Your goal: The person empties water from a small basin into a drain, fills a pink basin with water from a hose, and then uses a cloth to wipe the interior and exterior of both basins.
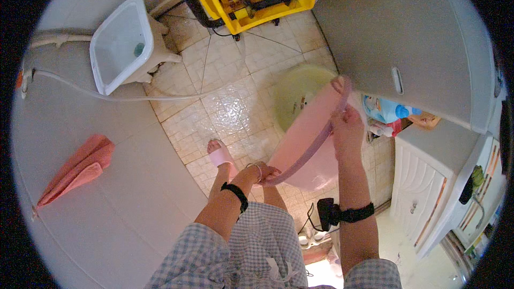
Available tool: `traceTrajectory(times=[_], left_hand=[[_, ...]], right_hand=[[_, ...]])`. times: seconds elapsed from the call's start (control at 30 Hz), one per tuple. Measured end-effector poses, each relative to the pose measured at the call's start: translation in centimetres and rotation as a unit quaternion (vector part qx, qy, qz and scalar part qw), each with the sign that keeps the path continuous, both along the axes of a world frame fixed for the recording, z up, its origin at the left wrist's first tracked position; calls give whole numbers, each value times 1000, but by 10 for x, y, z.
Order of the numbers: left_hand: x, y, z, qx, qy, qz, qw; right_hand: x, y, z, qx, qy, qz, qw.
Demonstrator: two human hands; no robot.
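A large pink basin [308, 156] with a mauve rim is tilted steeply on its side in front of me, off the floor. My left hand [259, 173], with a bangle at the wrist, is closed on the rim's near left end. Higher up on the right, my right hand [348, 122] grips the rim, its fingers partly hidden. Beyond the pink basin, a pale yellow-green basin [284, 93] stands on the floor, partly covered by it. Small dark marks show inside that green basin.
A white sink [99, 67] and a hose [155, 98] are at the left, with a red towel [80, 168] on the wall. At the far side stands a yellow wheeled bucket [257, 16]. Bottles [383, 109] and a white cabinet [420, 198] line the right. The tiles [230, 112] look shiny.
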State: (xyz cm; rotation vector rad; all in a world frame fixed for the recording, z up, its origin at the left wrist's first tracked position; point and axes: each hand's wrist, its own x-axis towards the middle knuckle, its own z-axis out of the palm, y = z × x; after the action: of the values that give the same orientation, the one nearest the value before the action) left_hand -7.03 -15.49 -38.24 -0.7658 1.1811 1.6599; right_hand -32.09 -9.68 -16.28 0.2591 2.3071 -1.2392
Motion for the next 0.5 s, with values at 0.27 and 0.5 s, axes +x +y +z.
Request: traceTrajectory(times=[0.27,0.5], left_hand=[[84,-77,48,-119,216,187,951],[45,-152,203,-391,239,73,886]], right_hand=[[108,-89,17,9,58,214,975],[141,-182,48,-20,-65,281,957]])
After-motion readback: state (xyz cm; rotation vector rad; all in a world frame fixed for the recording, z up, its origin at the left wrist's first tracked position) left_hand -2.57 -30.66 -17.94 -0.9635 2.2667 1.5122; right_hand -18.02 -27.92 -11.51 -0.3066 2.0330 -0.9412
